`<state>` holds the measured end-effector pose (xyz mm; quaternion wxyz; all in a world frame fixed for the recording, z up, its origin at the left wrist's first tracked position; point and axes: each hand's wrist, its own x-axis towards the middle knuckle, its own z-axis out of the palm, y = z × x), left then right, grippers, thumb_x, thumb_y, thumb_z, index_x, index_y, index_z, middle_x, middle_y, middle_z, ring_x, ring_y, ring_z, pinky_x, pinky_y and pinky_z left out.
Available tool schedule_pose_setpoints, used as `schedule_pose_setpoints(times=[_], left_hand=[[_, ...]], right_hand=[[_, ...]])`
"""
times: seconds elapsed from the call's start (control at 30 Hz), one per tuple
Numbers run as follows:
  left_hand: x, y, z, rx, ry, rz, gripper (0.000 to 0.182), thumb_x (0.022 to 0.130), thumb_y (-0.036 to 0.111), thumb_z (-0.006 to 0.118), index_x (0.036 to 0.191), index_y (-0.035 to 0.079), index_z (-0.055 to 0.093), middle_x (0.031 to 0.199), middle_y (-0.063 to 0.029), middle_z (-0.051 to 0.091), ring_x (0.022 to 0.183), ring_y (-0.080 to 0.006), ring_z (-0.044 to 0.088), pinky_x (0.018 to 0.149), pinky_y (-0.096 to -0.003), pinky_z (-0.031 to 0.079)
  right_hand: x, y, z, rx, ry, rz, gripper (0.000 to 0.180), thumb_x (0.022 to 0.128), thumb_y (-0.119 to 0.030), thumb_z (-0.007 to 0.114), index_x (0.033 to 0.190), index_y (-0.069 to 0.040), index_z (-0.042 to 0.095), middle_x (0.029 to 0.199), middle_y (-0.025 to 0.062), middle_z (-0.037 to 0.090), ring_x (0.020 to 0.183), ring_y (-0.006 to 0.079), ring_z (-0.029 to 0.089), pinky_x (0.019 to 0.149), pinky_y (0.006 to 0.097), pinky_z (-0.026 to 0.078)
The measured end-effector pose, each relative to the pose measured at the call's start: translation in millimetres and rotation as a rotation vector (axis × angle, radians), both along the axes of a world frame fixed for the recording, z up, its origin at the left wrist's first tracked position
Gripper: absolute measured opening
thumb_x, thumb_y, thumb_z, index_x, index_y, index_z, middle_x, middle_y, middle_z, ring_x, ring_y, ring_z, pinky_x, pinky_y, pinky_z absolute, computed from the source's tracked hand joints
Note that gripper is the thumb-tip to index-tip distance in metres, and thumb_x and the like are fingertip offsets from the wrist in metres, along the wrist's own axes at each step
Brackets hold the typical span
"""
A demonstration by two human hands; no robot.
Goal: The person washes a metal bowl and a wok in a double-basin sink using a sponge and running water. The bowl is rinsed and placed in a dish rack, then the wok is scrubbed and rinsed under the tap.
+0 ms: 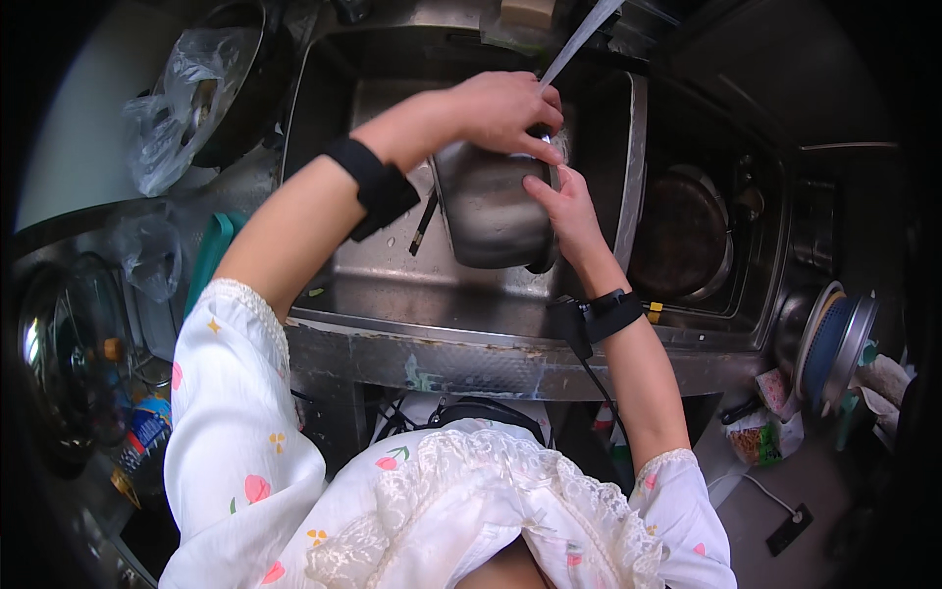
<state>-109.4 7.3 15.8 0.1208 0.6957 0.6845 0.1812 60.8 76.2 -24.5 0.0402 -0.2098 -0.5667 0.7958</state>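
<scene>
A stainless steel pot [493,213] lies tilted on its side in the sink basin [368,250], its mouth facing right. My left hand [508,110] reaches over the top of the pot, fingers curled at the rim. A small black and silver part shows between its thumb and fingers, partly hidden. My right hand [570,210] grips the pot's rim from the right, thumb on the outer wall and its other fingers mostly hidden. A stream of water [581,44] falls beside my left fingers. Dark chopsticks [423,224] lie on the basin floor, left of the pot.
A second basin to the right holds a dark round pan [677,232]. On the left counter stand a wok [254,96] with a plastic bag [165,132] and a green board [210,254]. Stacked bowls and a blue colander [831,346] sit at the right.
</scene>
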Motion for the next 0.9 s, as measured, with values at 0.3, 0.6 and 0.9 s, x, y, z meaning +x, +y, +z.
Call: schedule_pose_setpoints(times=[0.3, 0.6, 0.9], left_hand=[[-58, 7, -24, -0.321, -0.269, 0.023, 0.041, 0.07, 0.038, 0.071, 0.084, 0.0, 0.063, 0.099, -0.0113, 0.058, 0.092, -0.0283, 0.055, 0.08, -0.0346, 0.043], [-84, -8, -69, -0.196, -0.388, 0.22, 0.04, 0.079, 0.037, 0.063, 0.102, 0.004, 0.06, 0.112, -0.0096, 0.055, 0.105, -0.025, 0.051, 0.091, -0.0319, 0.039], [20, -31, -15, 0.184, 0.029, 0.29, 0.021, 0.085, 0.026, 0.053, 0.101, 0.017, 0.064, 0.114, 0.0026, 0.058, 0.107, -0.0187, 0.052, 0.085, -0.0322, 0.046]], right_hand=[[25, 18, -3, 0.1, -0.038, 0.224, 0.029, 0.08, -0.015, 0.063, 0.103, 0.0, 0.056, 0.092, 0.0012, 0.06, 0.081, 0.0068, 0.053, 0.072, 0.0218, 0.043], [35, 21, -23, -0.092, -0.019, 0.303, 0.053, 0.079, -0.008, 0.061, 0.127, -0.004, 0.039, 0.107, 0.0014, 0.054, 0.093, 0.0084, 0.051, 0.083, 0.0225, 0.041], [7, -11, -11, -0.263, 0.07, 0.172, 0.054, 0.083, -0.008, 0.056, 0.131, -0.004, 0.033, 0.115, 0.0043, 0.051, 0.102, 0.012, 0.051, 0.091, 0.026, 0.04]])
